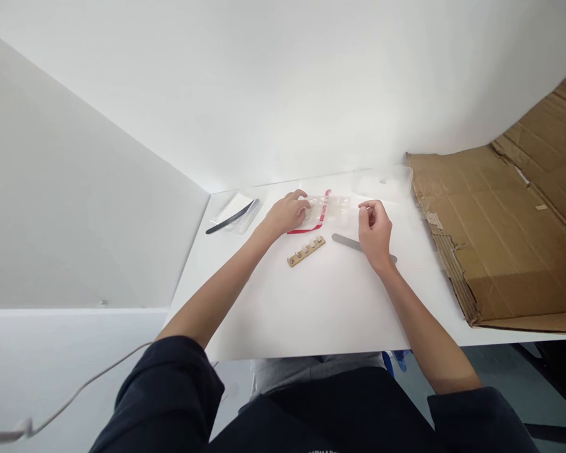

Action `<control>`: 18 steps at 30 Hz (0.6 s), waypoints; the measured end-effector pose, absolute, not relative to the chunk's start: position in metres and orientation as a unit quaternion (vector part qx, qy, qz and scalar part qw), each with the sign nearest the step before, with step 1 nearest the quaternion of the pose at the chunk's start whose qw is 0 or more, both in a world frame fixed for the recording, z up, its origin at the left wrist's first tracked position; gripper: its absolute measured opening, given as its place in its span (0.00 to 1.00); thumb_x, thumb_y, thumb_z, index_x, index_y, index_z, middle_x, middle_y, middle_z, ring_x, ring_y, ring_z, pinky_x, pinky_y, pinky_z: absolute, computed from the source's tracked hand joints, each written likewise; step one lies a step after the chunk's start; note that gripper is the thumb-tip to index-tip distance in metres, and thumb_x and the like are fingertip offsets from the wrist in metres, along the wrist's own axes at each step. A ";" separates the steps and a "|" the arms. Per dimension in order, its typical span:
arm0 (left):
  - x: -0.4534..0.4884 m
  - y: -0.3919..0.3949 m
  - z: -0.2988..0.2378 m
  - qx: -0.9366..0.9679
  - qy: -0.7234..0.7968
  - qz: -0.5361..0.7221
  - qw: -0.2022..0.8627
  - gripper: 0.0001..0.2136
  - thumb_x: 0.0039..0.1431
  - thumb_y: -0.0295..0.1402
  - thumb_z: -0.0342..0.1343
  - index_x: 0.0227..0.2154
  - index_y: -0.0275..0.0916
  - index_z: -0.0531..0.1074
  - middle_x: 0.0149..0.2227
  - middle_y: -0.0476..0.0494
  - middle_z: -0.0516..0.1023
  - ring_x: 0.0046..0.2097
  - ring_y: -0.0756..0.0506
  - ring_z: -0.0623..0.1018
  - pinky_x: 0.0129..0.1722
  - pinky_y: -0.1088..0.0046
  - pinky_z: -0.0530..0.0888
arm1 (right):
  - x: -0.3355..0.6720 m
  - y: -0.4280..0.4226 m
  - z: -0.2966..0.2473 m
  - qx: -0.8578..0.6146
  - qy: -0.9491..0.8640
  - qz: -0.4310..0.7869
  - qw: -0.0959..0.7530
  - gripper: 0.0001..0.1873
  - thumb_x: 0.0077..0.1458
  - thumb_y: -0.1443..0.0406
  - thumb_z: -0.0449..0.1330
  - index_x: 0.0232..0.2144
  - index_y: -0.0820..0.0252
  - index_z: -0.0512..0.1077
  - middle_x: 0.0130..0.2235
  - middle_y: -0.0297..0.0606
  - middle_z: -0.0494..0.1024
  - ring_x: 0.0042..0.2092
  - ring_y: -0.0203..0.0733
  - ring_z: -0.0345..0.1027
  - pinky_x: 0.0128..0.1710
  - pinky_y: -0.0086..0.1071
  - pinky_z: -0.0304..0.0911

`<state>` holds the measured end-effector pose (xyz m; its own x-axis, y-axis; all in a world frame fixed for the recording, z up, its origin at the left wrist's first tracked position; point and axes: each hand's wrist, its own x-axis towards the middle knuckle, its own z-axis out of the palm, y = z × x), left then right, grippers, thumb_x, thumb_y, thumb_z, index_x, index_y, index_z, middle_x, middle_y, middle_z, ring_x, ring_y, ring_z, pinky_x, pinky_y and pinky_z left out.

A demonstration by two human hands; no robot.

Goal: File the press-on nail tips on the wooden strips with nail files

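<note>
My left hand (287, 212) rests at the left end of a clear plastic compartment case (337, 206), its bent fingers gripping that edge. A red strip (323, 212) runs across the case and bends along its near side. To the right of the case, my right hand (376, 231) is closed in a pinch; whatever lies between the fingertips is too small to make out. Under the right wrist is a grey nail file (346, 241), partly covered. Nearer to me lies a tan bar-shaped stand (306, 251) with several small pegs and pale pieces along it.
At the back left, a black curved strip (231, 217) lies over a clear packet (249, 214) with white contents. A clear plastic tub (387, 182) stands at the back right. An open cardboard box (509, 239) takes up the table's right side. White walls border the back and left.
</note>
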<state>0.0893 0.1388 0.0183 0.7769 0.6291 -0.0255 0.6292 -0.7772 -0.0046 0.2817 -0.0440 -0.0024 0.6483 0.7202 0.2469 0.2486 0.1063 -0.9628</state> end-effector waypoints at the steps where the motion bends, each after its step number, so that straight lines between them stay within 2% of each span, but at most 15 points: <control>1: 0.089 0.139 0.020 0.944 0.331 -0.016 0.003 0.19 0.67 0.27 0.48 0.51 0.40 0.82 0.66 0.37 0.71 0.56 0.35 0.80 0.52 0.56 0.78 | 0.282 -0.044 -0.002 -0.643 -0.376 0.185 0.641 0.10 0.69 0.58 0.53 0.38 0.54 0.70 0.27 0.27 0.64 0.29 0.37 0.58 0.33 0.33 0.57; 5: 0.090 0.134 0.025 0.948 0.316 -0.032 -0.008 0.17 0.70 0.29 0.47 0.47 0.40 0.83 0.65 0.37 0.72 0.55 0.35 0.79 0.48 0.58 0.79 | 0.282 -0.044 -0.002 -0.642 -0.376 0.190 0.641 0.10 0.69 0.58 0.53 0.39 0.54 0.70 0.27 0.27 0.64 0.29 0.37 0.58 0.33 0.33 0.57; 8: 0.093 0.129 0.028 0.952 0.301 -0.046 -0.033 0.18 0.70 0.25 0.44 0.41 0.39 0.82 0.62 0.35 0.74 0.52 0.36 0.80 0.44 0.58 0.78 | 0.281 -0.044 -0.003 -0.640 -0.379 0.188 0.641 0.09 0.69 0.58 0.53 0.39 0.54 0.70 0.27 0.27 0.63 0.28 0.36 0.58 0.32 0.33 0.57; 11: 0.097 0.125 0.026 0.955 0.290 -0.049 -0.035 0.18 0.67 0.22 0.44 0.37 0.37 0.81 0.61 0.32 0.75 0.51 0.35 0.79 0.47 0.56 0.77 | 0.281 -0.044 -0.004 -0.640 -0.380 0.189 0.641 0.09 0.68 0.58 0.53 0.39 0.53 0.70 0.27 0.26 0.62 0.29 0.37 0.58 0.32 0.33 0.57; 14: 0.098 0.125 0.023 0.954 0.293 -0.051 -0.031 0.17 0.69 0.24 0.44 0.39 0.37 0.80 0.62 0.31 0.74 0.50 0.35 0.79 0.47 0.54 0.77 | 0.281 -0.044 -0.004 -0.642 -0.377 0.193 0.639 0.09 0.68 0.58 0.53 0.39 0.53 0.70 0.27 0.27 0.63 0.29 0.37 0.58 0.33 0.33 0.58; 18: 0.095 0.131 0.019 0.945 0.324 -0.026 0.017 0.12 0.71 0.30 0.48 0.45 0.40 0.77 0.62 0.34 0.73 0.50 0.36 0.80 0.45 0.58 0.77 | 0.281 -0.044 -0.003 -0.641 -0.374 0.196 0.640 0.09 0.68 0.58 0.53 0.39 0.53 0.70 0.27 0.27 0.64 0.29 0.37 0.59 0.33 0.33 0.58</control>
<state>0.0950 0.1309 0.0193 0.7882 0.6125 -0.0598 0.6142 -0.7890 0.0159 0.2807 -0.0440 -0.0028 0.6428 0.7313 0.2281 0.2294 0.1003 -0.9681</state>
